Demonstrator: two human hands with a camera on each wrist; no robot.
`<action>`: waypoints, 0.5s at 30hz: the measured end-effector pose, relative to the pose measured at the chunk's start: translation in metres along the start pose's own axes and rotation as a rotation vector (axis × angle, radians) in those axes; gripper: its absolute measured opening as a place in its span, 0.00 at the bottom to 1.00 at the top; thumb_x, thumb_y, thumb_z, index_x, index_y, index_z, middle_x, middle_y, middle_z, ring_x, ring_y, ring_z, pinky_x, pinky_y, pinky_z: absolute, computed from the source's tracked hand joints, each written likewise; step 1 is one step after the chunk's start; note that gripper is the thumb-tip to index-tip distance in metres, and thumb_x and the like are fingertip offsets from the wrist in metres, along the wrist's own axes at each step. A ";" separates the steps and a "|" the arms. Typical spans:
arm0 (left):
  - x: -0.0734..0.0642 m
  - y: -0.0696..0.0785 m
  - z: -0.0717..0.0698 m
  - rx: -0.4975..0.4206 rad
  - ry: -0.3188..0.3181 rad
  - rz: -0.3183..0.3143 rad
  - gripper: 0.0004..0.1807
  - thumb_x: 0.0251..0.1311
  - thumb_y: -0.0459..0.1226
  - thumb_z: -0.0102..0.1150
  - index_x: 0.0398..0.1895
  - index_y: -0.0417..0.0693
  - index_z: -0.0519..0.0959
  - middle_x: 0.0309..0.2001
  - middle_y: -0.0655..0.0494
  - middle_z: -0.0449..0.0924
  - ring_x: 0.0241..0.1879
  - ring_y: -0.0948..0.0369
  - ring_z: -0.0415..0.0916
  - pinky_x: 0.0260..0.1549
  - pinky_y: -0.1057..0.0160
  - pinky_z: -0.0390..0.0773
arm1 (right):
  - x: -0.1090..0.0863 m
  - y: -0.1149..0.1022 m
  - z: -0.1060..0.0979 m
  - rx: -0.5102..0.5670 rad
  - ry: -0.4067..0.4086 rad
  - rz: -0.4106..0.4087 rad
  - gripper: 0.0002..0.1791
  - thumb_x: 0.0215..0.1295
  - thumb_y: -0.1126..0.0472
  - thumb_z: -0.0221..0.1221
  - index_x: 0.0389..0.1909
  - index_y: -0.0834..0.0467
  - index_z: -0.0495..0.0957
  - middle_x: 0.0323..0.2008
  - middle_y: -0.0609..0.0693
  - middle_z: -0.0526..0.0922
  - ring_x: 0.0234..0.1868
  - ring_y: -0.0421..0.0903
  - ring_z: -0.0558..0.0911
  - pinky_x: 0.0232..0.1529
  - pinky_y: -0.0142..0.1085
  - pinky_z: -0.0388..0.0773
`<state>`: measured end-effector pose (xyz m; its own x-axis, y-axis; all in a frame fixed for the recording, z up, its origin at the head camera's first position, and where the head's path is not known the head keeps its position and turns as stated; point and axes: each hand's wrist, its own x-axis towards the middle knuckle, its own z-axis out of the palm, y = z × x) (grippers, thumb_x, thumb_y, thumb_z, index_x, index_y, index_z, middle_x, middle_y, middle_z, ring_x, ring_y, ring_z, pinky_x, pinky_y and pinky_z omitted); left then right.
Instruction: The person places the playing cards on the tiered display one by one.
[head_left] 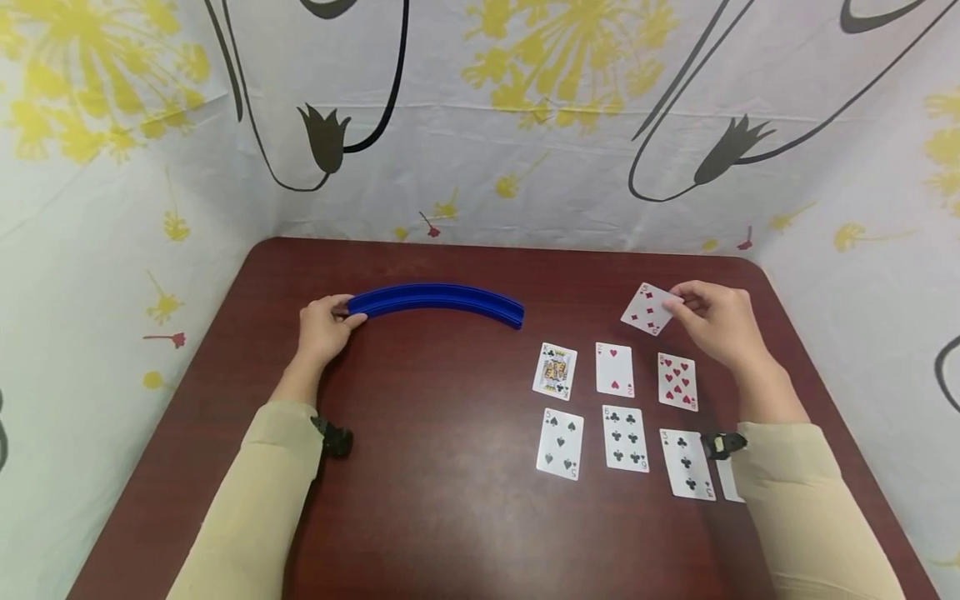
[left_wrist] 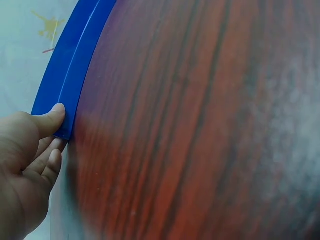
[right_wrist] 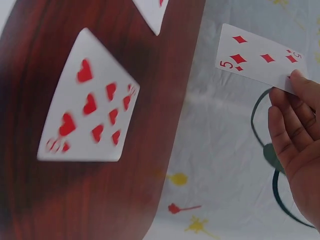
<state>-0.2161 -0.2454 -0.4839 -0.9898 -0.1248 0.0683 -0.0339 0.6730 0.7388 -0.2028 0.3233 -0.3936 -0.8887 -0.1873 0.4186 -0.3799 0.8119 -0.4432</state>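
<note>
At the back left, my left hand [head_left: 324, 327] grips the left end of a blue curved card holder [head_left: 435, 296]. Its thumb lies on the near face of the holder [left_wrist: 70, 65] in the left wrist view, with fingers behind. On the right, my right hand [head_left: 716, 321] pinches the five of diamonds [head_left: 647, 309] by one corner between thumb and fingers. The card's face shows in the right wrist view too. Nearest below that hand lies the eight of hearts [head_left: 677, 382], face up on the table.
Face-up cards lie in two rows: king of clubs [head_left: 555, 372], two of hearts [head_left: 614, 370], five of spades [head_left: 560, 444], six of clubs [head_left: 626, 439] and three of clubs [head_left: 687, 465]. Another card [head_left: 729, 481] is mostly hidden under my right sleeve. Patterned cloth [head_left: 480, 183] hangs around the brown table [head_left: 420, 467].
</note>
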 end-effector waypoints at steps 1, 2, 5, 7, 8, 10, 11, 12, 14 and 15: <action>0.000 0.001 0.001 0.000 0.003 0.003 0.25 0.67 0.36 0.66 0.65 0.35 0.76 0.54 0.33 0.81 0.52 0.41 0.78 0.52 0.43 0.79 | 0.002 -0.002 0.001 0.002 0.001 -0.008 0.06 0.64 0.65 0.69 0.37 0.65 0.85 0.27 0.56 0.86 0.26 0.25 0.75 0.28 0.17 0.67; 0.000 0.001 0.001 0.001 0.006 0.003 0.25 0.67 0.36 0.65 0.65 0.35 0.76 0.54 0.33 0.81 0.52 0.42 0.78 0.52 0.44 0.79 | 0.004 -0.003 0.003 0.006 0.001 -0.013 0.06 0.63 0.66 0.69 0.37 0.65 0.85 0.27 0.55 0.86 0.26 0.25 0.75 0.29 0.17 0.67; 0.001 0.001 0.003 -0.004 0.014 0.001 0.25 0.67 0.35 0.66 0.64 0.35 0.77 0.54 0.33 0.81 0.52 0.42 0.79 0.52 0.45 0.80 | 0.010 -0.007 0.007 0.022 0.002 -0.026 0.06 0.62 0.67 0.70 0.37 0.65 0.85 0.27 0.55 0.87 0.26 0.23 0.75 0.30 0.15 0.68; 0.001 0.001 0.004 -0.004 0.016 0.004 0.25 0.67 0.35 0.66 0.64 0.35 0.77 0.54 0.33 0.81 0.52 0.42 0.79 0.52 0.45 0.80 | 0.013 -0.010 0.011 0.029 0.000 -0.038 0.06 0.62 0.67 0.70 0.37 0.65 0.85 0.27 0.56 0.87 0.26 0.23 0.75 0.31 0.15 0.69; 0.002 0.001 0.004 -0.001 0.018 0.006 0.25 0.66 0.35 0.66 0.64 0.35 0.77 0.54 0.33 0.81 0.52 0.42 0.79 0.52 0.45 0.80 | 0.015 -0.012 0.013 0.032 0.000 -0.046 0.05 0.62 0.67 0.70 0.36 0.65 0.85 0.27 0.55 0.87 0.26 0.24 0.76 0.30 0.15 0.69; 0.002 0.000 0.003 0.004 0.019 0.011 0.25 0.66 0.35 0.66 0.64 0.35 0.77 0.54 0.33 0.81 0.52 0.42 0.80 0.52 0.45 0.80 | 0.019 -0.016 0.016 0.034 -0.002 -0.063 0.05 0.62 0.67 0.70 0.36 0.64 0.85 0.27 0.55 0.87 0.26 0.26 0.77 0.29 0.17 0.69; 0.002 0.001 0.003 0.008 0.020 0.012 0.24 0.66 0.35 0.67 0.64 0.35 0.77 0.54 0.33 0.81 0.52 0.42 0.80 0.52 0.45 0.80 | 0.021 -0.018 0.018 0.038 -0.002 -0.072 0.05 0.62 0.67 0.70 0.36 0.64 0.85 0.27 0.54 0.87 0.25 0.28 0.78 0.29 0.17 0.69; 0.002 0.001 0.003 0.010 0.021 0.014 0.24 0.66 0.35 0.67 0.63 0.34 0.77 0.53 0.33 0.81 0.51 0.42 0.80 0.52 0.45 0.80 | 0.024 -0.021 0.019 0.041 -0.005 -0.079 0.05 0.62 0.67 0.70 0.36 0.64 0.85 0.27 0.54 0.87 0.25 0.29 0.78 0.29 0.18 0.69; 0.001 0.000 0.002 0.015 0.022 0.014 0.24 0.66 0.35 0.66 0.63 0.34 0.77 0.53 0.33 0.81 0.51 0.42 0.80 0.52 0.45 0.80 | 0.028 -0.026 0.023 0.048 -0.010 -0.091 0.05 0.62 0.67 0.70 0.35 0.64 0.85 0.27 0.54 0.87 0.26 0.32 0.80 0.29 0.18 0.69; 0.001 0.000 0.002 0.016 0.023 0.015 0.24 0.66 0.35 0.66 0.63 0.34 0.77 0.53 0.33 0.81 0.51 0.42 0.80 0.52 0.45 0.80 | 0.030 -0.028 0.024 0.053 -0.012 -0.097 0.04 0.62 0.66 0.70 0.36 0.63 0.85 0.27 0.54 0.87 0.26 0.34 0.81 0.29 0.18 0.70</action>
<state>-0.2173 -0.2442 -0.4847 -0.9869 -0.1307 0.0949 -0.0211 0.6866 0.7267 -0.2246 0.2814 -0.3878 -0.8502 -0.2705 0.4517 -0.4768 0.7596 -0.4425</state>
